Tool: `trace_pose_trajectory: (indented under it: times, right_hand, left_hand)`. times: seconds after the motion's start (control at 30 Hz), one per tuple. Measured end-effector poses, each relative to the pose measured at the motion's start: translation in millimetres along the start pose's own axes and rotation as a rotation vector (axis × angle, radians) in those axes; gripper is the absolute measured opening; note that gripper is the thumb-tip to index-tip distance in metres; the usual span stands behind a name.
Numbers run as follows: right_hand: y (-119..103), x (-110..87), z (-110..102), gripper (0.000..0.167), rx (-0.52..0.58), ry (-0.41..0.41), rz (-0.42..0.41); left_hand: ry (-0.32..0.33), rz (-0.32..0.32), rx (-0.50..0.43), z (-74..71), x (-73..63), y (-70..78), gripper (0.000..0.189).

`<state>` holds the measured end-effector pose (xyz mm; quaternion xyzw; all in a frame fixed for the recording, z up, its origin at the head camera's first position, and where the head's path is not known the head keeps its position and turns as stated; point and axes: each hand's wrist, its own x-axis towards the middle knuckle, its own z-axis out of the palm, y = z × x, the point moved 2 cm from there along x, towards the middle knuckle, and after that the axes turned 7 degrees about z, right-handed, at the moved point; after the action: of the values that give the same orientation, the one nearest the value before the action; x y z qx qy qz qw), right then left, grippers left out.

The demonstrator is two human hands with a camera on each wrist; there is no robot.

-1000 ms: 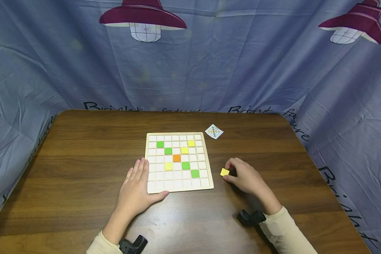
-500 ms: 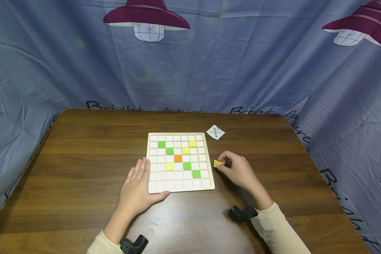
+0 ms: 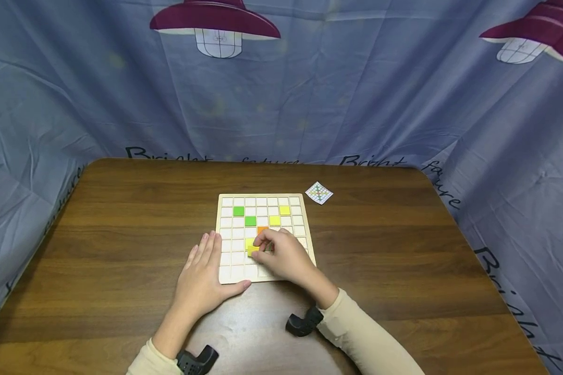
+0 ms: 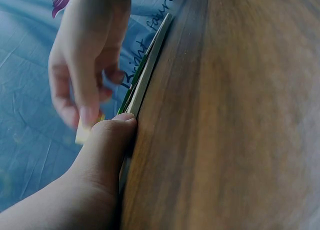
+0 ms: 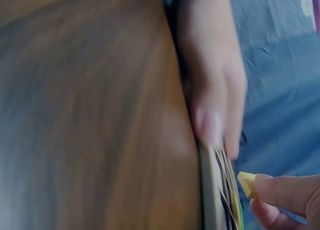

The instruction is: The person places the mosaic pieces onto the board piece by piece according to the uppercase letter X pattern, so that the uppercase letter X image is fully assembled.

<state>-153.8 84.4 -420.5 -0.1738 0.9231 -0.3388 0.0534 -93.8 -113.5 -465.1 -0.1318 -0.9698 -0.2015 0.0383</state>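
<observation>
A square wooden grid board (image 3: 225,273) with white cells lies on the table. My left hand (image 3: 199,278) rests flat at its left edge, fingers straight and thumb along the front edge. Over the board's lower middle, my right hand (image 3: 288,258) pinches a small yellow square tile (image 3: 252,251) between thumb and finger. In the right wrist view this yellow tile (image 5: 247,184) is held just off the board's face. Another yellow tile (image 3: 249,241) sits in a cell right behind it. An orange tile (image 3: 262,229) is partly covered by my right fingers, which also hide the board's right-hand lower cells.
Green tiles (image 3: 239,211) and yellow tiles (image 3: 284,210) sit in other cells of the board. A small card with a printed coloured grid (image 3: 319,192) lies beyond the board's back right corner. A blue curtain (image 3: 281,104) hangs behind the brown wooden table (image 3: 145,208).
My right hand has carried the yellow tile leftward from the table at the board's right to over the board. My left hand has stayed at the board's edge.
</observation>
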Motion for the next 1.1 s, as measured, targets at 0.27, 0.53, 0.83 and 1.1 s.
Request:
trace_pose_trajectory:
  times: [0.27,0.53,0.83,1.1]
  right_hand:
    - [-18.3,3.4,23.9,0.014,-0.096,-0.034,-0.061]
    - [-24.2,2.6,29.6,0.015,-0.193,-0.01,-0.099]
    - [-26.8,-0.5,31.4,0.01,-0.319,0.012,-0.176]
    - [-27.5,-9.7,25.1,0.008,-0.324,0.051,-0.205]
  left_hand:
    - [-0.001,0.007,-0.001,-1.4,-1.9,1.8,0.128]
    - [0.0,0.003,0.003,-0.9,-3.1,-0.2,0.128]
    - [0.004,0.007,0.01,0.2,-5.5,-0.1,0.129]
    - [0.023,0.008,0.003,2.9,-7.8,0.3,0.129]
